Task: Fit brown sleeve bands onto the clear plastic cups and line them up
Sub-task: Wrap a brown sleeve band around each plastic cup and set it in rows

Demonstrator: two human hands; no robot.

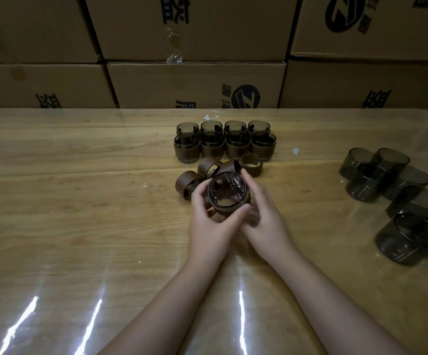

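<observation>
A clear smoky cup [227, 191] with a brown sleeve band around its lower part is held between both hands above the table, its mouth tilted toward me. My left hand [209, 221] grips it from the left, thumb across the near side. My right hand [264, 216] grips it from the right, thumb up along the rim. Behind it lie several loose brown bands [188, 184], one standing upright [251, 163]. Two rows of banded cups [224, 144] stand lined up farther back.
A cluster of bare smoky cups [397, 198] sits at the right side of the wooden table [79, 188], which is covered by glossy clear film. Stacked cardboard boxes [195, 83] wall off the far edge.
</observation>
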